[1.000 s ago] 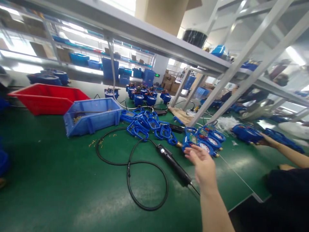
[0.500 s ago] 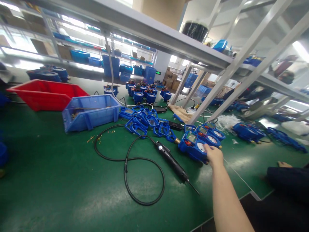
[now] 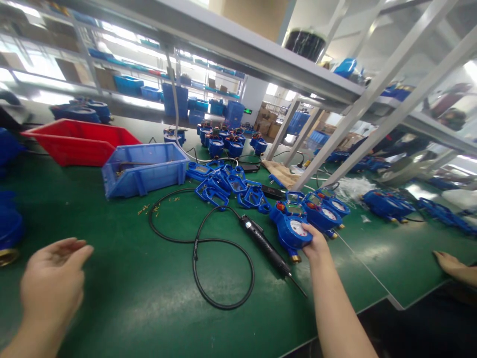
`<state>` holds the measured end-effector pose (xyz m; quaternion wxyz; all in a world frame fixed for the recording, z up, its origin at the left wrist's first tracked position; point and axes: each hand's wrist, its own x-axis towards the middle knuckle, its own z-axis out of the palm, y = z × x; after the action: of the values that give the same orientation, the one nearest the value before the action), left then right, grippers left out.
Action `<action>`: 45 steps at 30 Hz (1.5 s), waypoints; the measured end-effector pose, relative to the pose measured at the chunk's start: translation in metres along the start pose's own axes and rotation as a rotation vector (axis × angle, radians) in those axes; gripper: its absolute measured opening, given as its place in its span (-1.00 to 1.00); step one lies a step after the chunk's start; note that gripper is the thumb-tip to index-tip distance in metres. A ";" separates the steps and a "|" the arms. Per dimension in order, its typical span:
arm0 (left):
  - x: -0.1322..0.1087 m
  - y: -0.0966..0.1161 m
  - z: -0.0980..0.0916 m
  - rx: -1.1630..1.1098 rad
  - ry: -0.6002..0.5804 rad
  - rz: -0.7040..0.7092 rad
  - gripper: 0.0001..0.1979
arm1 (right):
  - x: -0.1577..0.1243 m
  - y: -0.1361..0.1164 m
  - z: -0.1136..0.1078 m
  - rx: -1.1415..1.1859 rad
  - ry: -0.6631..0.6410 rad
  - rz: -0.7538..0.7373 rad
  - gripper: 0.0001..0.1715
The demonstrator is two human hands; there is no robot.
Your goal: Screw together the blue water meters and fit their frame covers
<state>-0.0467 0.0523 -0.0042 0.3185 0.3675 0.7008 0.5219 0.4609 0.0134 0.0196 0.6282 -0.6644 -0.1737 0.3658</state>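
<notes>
My right hand [image 3: 315, 242] grips the rim of a blue water meter [image 3: 292, 231] with a white round dial and a brass threaded end, tilted toward me. Beside it stand more blue water meters [image 3: 323, 213]. My left hand [image 3: 55, 283] hovers at the lower left, fingers curled in toward the thumb; whatever it may hold is hidden. Between the hands lies a black electric screwdriver [image 3: 265, 247], its long bit pointing toward the lower right and its cable [image 3: 223, 243] looped on the green table.
Blue plastic frames [image 3: 227, 184] are piled mid-table. A blue bin [image 3: 145, 171] and red bin [image 3: 80, 141] stand at left, with loose screws [image 3: 149, 209] in front. Shelf posts [image 3: 335, 127] rise behind the meters. Another person's hand [image 3: 450, 263] rests at right.
My right hand has drawn one water meter left and toward me, away from the others, and tilted it. My left hand has come into view. The other person's hand shows more.
</notes>
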 end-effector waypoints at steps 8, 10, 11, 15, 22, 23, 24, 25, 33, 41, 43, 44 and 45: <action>-0.019 -0.008 0.020 -0.224 -0.273 -0.102 -0.62 | -0.053 -0.027 0.029 0.184 0.054 -0.086 -0.88; -0.024 -0.009 0.021 -0.232 -0.324 -0.068 -0.58 | -0.082 -0.032 0.046 0.195 -0.007 -0.096 -0.74; -0.027 -0.008 0.020 -0.230 -0.360 -0.052 -0.57 | -0.098 -0.031 0.056 0.192 -0.043 -0.088 -0.67; -0.036 -0.004 0.016 -0.265 -0.561 -0.008 -0.55 | -0.161 -0.003 0.110 0.173 -0.268 0.078 -0.40; -0.031 0.003 0.006 -0.579 -0.681 -0.004 -0.49 | -0.231 0.063 0.185 0.291 -0.578 0.351 -0.24; -0.031 0.004 0.004 -0.591 -0.708 -0.003 -0.47 | -0.237 0.068 0.189 0.293 -0.581 0.359 -0.22; -0.031 0.005 0.002 -0.586 -0.743 0.001 -0.45 | -0.242 0.072 0.192 0.291 -0.580 0.360 -0.22; -0.031 0.006 0.001 -0.560 -0.778 0.003 -0.43 | -0.247 0.076 0.194 0.282 -0.581 0.357 -0.22; -0.032 0.011 -0.003 -0.316 -0.869 0.010 -0.49 | -0.232 0.071 0.179 -0.203 -0.784 0.089 -0.45; -0.028 0.012 -0.004 -0.369 -0.978 -0.004 -0.46 | -0.095 0.017 0.241 -1.014 -0.311 -0.622 -0.57; -0.026 0.012 -0.005 -0.402 -1.000 -0.002 -0.46 | -0.073 0.019 0.262 -1.160 -0.288 -0.626 -0.56; -0.026 0.011 -0.005 -0.414 -1.005 0.004 -0.46 | -0.066 0.022 0.270 -1.223 -0.281 -0.614 -0.58; -0.025 0.011 -0.005 -0.421 -1.008 0.011 -0.47 | -0.061 0.026 0.277 -1.275 -0.275 -0.599 -0.60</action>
<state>-0.0357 0.0304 0.0092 0.6789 0.5040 0.3401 0.4117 0.2189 0.1638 0.0263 0.1636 -0.7739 -0.6059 0.0854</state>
